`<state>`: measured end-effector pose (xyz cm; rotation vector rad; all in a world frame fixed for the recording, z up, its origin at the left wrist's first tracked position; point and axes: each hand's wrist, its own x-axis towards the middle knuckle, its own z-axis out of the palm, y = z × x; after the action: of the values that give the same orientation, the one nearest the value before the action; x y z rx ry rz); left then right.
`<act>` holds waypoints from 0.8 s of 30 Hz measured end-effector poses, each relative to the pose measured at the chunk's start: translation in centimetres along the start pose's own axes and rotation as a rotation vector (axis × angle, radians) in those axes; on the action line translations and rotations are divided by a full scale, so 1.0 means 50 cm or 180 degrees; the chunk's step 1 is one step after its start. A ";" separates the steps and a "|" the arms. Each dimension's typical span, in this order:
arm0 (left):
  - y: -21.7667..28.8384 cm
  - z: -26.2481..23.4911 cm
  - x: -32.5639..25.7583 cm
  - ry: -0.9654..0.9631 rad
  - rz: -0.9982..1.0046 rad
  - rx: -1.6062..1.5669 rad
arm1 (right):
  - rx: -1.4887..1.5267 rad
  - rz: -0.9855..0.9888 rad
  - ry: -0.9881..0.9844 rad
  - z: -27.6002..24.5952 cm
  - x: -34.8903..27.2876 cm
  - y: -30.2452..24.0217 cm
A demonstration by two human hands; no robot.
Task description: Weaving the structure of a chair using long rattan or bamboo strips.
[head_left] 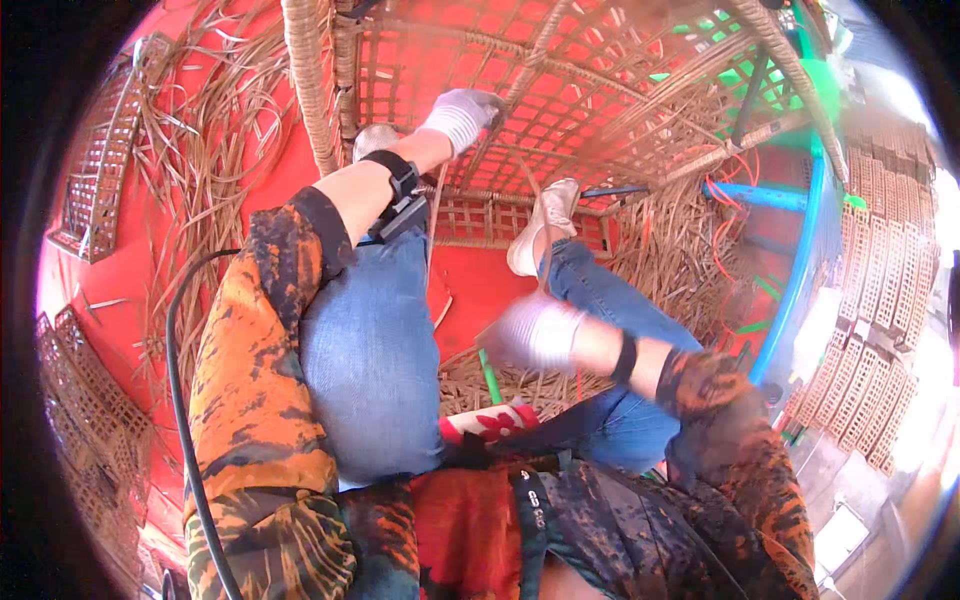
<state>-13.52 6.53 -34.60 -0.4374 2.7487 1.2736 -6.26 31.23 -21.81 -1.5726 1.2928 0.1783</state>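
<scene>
A large brown wicker frame [535,52] with an open lattice stands in front of me, its rods wrapped in flat strip. My left hand [462,118], in a pale striped glove, is closed at one of its rods, fingertips partly hidden. A narrow brown strip [547,225] runs from the lattice down to my right hand [537,335]. That hand is gloved too and hovers over my right leg, closed around the strip and blurred by motion. Another strip [434,225] hangs from the frame beside my left leg.
Loose strips [225,160] lie heaped on the red floor [480,285] at left, with more [665,240] at right. Woven panels [105,170] lie at far left. Stacked brown lattice pieces [880,270] and a blue tube [815,240] stand at right. A cable hangs along my left sleeve.
</scene>
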 end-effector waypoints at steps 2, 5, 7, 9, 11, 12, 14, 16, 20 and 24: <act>-0.009 -0.002 -0.004 0.0069 -0.0192 -0.0595 | -0.1287 0.1303 0.1489 -0.058 0.012 0.149; -0.008 0.004 -0.027 -0.0537 -0.1543 -0.2405 | -0.0081 0.1417 0.2849 -0.117 0.011 0.291; -0.010 0.010 -0.032 -0.0389 -0.0658 -0.2038 | 0.0993 0.1247 0.2679 -0.194 0.033 0.328; -0.028 0.006 -0.010 -0.0531 -0.0996 -0.1608 | 0.1709 0.0535 0.2389 -0.273 0.073 0.333; -0.053 0.019 0.004 -0.0998 -0.0949 -0.1249 | 0.1295 0.0519 0.2132 -0.297 0.094 0.336; -0.062 0.026 0.013 -0.1015 -0.0635 -0.0851 | 0.0828 0.0704 0.2159 -0.303 0.101 0.345; -0.066 0.038 0.026 -0.0905 -0.0926 -0.1655 | 0.0151 0.1082 0.2257 -0.272 0.103 0.362; -0.045 0.041 0.026 -0.0626 -0.1164 -0.2423 | -0.0698 0.1673 0.2723 -0.206 0.084 0.358; 0.038 0.003 -0.006 -0.0905 -0.0525 0.0384 | -0.1010 0.1971 0.1321 -0.028 0.051 0.173; 0.091 0.012 -0.036 -0.0223 -0.0521 0.0762 | -0.0376 0.0660 -0.0039 0.107 0.025 -0.127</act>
<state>-13.14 10.19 -31.30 -0.5694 2.6964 0.8924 1.74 33.76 -21.15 -1.5311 1.4574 0.4002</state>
